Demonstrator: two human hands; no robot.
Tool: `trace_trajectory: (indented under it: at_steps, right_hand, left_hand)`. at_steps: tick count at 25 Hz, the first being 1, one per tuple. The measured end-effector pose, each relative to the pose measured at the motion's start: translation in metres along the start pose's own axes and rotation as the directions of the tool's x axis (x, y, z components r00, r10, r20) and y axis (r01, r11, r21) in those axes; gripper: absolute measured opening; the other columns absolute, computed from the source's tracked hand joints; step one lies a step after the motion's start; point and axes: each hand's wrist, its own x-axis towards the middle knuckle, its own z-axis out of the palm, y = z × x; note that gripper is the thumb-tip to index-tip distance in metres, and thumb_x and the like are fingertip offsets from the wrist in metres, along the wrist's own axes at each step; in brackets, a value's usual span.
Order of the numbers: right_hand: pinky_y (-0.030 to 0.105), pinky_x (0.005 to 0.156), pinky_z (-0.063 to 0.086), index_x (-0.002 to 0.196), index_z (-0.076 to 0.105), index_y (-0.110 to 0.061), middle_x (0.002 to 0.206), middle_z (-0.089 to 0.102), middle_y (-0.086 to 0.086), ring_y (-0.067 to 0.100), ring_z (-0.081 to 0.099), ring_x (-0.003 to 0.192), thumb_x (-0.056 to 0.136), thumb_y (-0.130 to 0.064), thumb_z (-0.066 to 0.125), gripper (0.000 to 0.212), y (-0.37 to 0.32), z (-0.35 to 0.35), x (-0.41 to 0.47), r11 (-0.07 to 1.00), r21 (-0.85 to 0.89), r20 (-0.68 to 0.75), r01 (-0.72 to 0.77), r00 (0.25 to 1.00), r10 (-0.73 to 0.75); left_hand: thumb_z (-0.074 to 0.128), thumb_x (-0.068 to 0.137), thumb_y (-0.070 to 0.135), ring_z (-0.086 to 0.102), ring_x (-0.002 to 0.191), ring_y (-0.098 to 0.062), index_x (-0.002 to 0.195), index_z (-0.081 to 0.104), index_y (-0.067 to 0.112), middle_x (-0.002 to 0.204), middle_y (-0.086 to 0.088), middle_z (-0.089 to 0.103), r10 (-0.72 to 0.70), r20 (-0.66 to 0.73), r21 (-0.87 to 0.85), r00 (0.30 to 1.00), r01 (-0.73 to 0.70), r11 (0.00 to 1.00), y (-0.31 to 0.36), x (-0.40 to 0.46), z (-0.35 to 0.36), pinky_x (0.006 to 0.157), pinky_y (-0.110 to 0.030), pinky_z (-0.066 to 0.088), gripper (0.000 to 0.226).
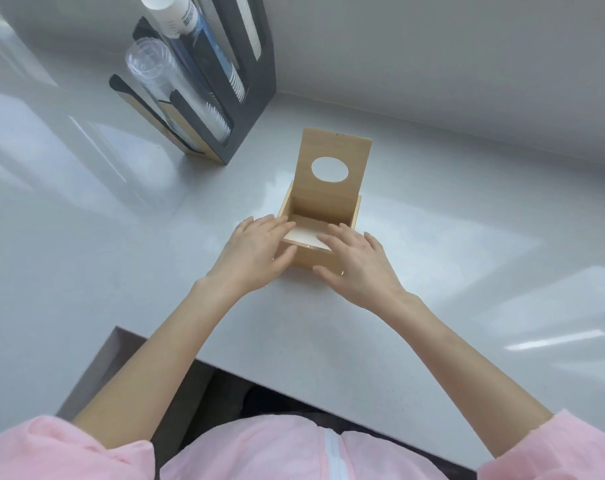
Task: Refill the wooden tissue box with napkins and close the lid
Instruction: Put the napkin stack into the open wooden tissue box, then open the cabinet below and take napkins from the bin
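A wooden tissue box [323,261] stands on the grey counter in the middle of the view. Its lid [334,152], with an oval hole, is raised upright at the far side. A white stack of napkins [306,237] shows inside the box near the front edge. My left hand [256,251] rests on the box's left front corner, fingers spread over the rim onto the napkins. My right hand [356,263] lies over the right front corner, fingers flat on the napkins and thumb against the front wall. Neither hand grips anything.
A dark cup dispenser [231,98] stands at the back left, holding stacks of clear plastic cups [176,88] and paper cups [176,12]. A wall runs behind the counter [432,306]. The counter's front edge [294,386] lies close to my body.
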Motion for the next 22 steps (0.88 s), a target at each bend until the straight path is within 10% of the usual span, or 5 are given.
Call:
trace_trajectory:
  at_steps: [10, 22]
  right_hand:
    - [0.037, 0.119, -0.001, 0.147, 0.021, -0.022, 0.159, 0.009, -0.003, 0.013, 0.001, 0.147, 0.093, -0.042, 0.045, 0.062, -0.02, 0.027, -0.05, 0.991, -0.035, 0.053, 0.131, 0.99, -0.129]
    - [0.037, 0.12, -0.001, 0.147, 0.02, -0.022, 0.159, 0.012, -0.003, 0.013, 0.002, 0.147, 0.095, -0.04, 0.041, 0.059, -0.096, 0.097, -0.129, 0.997, 0.007, 0.041, 0.078, 0.996, -0.078]
  left_hand:
    - [0.038, 0.089, 0.034, 0.026, 0.142, -0.02, 0.138, 0.038, 0.014, 0.149, -0.004, 0.036, -0.253, -0.166, -0.113, 0.953, 0.237, 0.965, 0.005, -0.097, 0.027, 0.116, -0.04, 0.015, 0.053]
    - [0.033, 0.088, 0.042, 0.017, 0.144, -0.016, 0.144, 0.027, 0.018, 0.154, -0.001, 0.027, -0.259, -0.056, -0.083, 0.964, 0.254, 0.963, -0.036, -0.217, 0.044, 0.118, -0.037, 0.007, 0.061]
